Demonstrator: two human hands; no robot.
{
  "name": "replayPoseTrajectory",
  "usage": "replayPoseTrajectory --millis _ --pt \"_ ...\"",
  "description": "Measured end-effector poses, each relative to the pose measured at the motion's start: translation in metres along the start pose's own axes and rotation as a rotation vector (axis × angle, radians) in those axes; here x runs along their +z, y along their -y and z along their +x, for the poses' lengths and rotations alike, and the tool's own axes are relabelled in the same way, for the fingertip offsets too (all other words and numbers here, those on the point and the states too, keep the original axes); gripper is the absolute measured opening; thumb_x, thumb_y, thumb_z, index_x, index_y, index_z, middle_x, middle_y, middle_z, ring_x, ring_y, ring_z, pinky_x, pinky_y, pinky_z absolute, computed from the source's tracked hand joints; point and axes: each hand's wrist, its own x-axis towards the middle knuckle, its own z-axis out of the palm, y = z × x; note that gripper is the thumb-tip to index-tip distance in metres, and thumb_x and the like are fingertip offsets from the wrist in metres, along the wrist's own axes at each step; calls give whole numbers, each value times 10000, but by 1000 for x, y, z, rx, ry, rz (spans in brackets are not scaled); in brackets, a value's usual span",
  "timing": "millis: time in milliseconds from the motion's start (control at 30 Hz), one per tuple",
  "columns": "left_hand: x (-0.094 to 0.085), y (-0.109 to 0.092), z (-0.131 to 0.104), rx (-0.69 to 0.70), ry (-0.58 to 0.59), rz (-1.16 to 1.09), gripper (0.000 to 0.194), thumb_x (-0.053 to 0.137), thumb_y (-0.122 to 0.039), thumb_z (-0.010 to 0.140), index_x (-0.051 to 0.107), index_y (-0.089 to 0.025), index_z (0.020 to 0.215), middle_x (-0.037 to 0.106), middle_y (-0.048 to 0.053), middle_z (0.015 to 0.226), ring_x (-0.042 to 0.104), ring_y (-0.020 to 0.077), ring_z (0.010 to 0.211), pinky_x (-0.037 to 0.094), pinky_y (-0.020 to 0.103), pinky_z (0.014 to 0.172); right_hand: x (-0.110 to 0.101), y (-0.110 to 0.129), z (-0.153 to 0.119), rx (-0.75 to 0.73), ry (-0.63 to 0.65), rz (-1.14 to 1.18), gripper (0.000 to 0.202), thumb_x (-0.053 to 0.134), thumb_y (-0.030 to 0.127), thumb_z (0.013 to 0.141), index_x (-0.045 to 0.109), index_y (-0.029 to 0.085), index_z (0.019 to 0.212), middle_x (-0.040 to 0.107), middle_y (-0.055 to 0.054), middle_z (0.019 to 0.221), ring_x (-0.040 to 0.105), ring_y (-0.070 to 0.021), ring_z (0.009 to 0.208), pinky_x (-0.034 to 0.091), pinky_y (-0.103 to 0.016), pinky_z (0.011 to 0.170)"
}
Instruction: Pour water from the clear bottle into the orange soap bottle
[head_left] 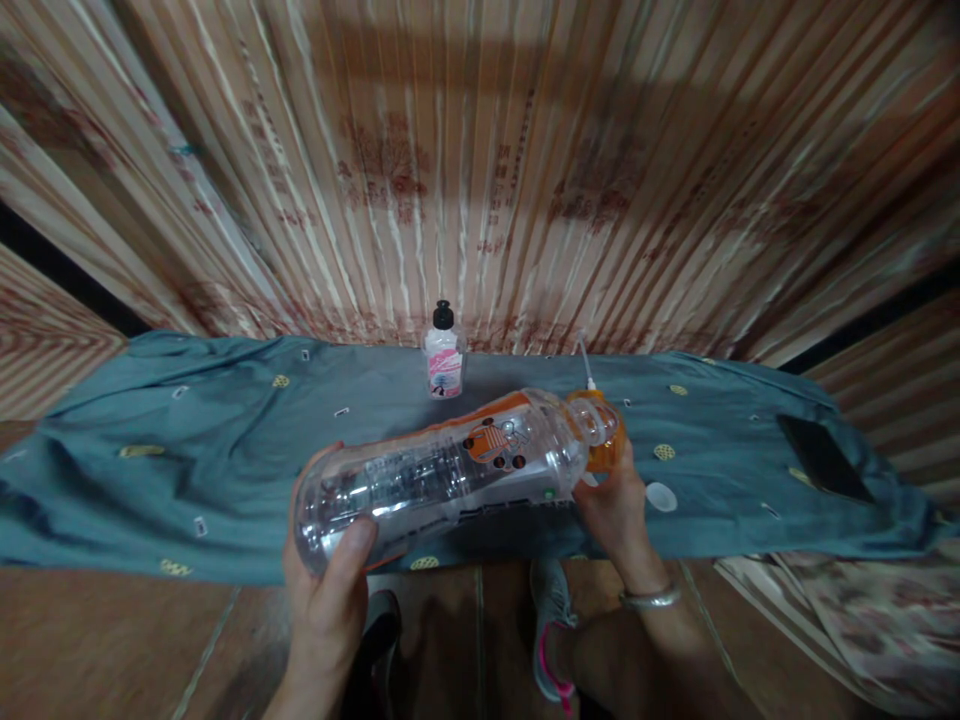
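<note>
A large, clear plastic bottle (442,470) with an orange cartoon label lies tilted across the front of me, its uncapped neck toward the right and slightly higher than the base. My left hand (330,560) is closed around the base end, thumb on the near side. By the neck, my right hand (615,505) is closed on an orange translucent piece (606,450), partly hidden behind the bottle mouth; some fingers are out of sight. A thin clear tube (586,360) with a white collar rises behind the orange piece. I cannot tell whether the neck touches it.
A small clear bottle (445,360) with a black cap and pink label stands upright at the back of the cloth-covered table (225,430). Right of my hand lies a round white cap (661,497). A dark flat phone-like object (823,458) is farther right. Patterned curtains (480,180) hang behind.
</note>
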Motion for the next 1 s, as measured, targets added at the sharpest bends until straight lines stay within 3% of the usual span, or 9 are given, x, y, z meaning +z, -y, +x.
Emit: replayPoseTrajectory --millis 200,500,700,1000 --pt "-2 0 3 -12 -6 0 760 984 -601 683 792 -234 1321 808 83 1220 728 370 1198 498 544 1221 -3 5 0 1 0 9 970 791 699 811 548 170 1587 811 -189 1345 821 -373 1148 667 -547 1030" --pt "-4 4 2 35 22 25 679 935 -585 770 783 -262 1348 795 90 1287 721 387 1260 510 556 1225 -3 5 0 -28 -8 16 933 806 663 820 566 161 1568 831 -182 1295 834 -367 1096 695 -527 942" --pt "-4 1 4 -5 4 39 732 950 -620 727 773 -251 1333 782 95 1288 713 387 1273 519 526 1206 -2 6 1 -47 -15 36 932 775 637 825 555 128 1574 798 -213 1365 814 -368 1161 684 -533 988" --pt "-1 -2 4 -27 -24 7 741 990 -598 660 788 -254 1284 799 78 1208 733 361 1180 558 492 1138 1 1 0 -51 -8 30 936 796 642 840 528 169 1602 798 -184 1370 811 -356 1171 677 -522 999"
